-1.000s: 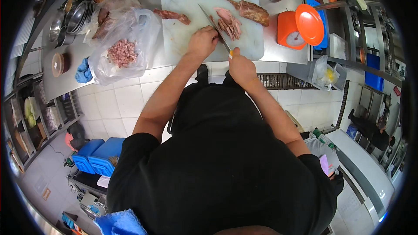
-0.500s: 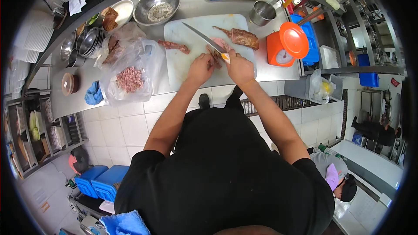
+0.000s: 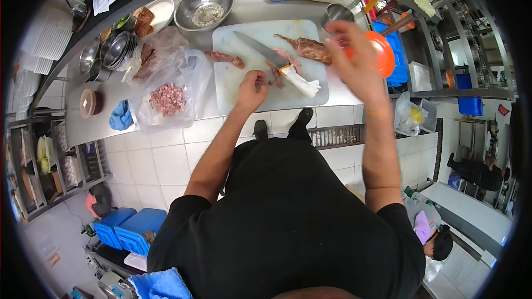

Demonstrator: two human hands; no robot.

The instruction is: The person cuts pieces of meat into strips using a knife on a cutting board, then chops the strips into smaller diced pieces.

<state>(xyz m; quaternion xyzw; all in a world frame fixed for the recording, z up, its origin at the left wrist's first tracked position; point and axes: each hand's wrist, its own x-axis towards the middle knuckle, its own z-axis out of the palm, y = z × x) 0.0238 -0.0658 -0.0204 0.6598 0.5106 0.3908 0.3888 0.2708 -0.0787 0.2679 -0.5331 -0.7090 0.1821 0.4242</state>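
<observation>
The left hand was half curled over the board, its hold not discernible, the knife lay there diagonally, tip far-left, handle near-right, and the right hand, blurred, loosely open and visibly empty, overlapped the scale.
</observation>
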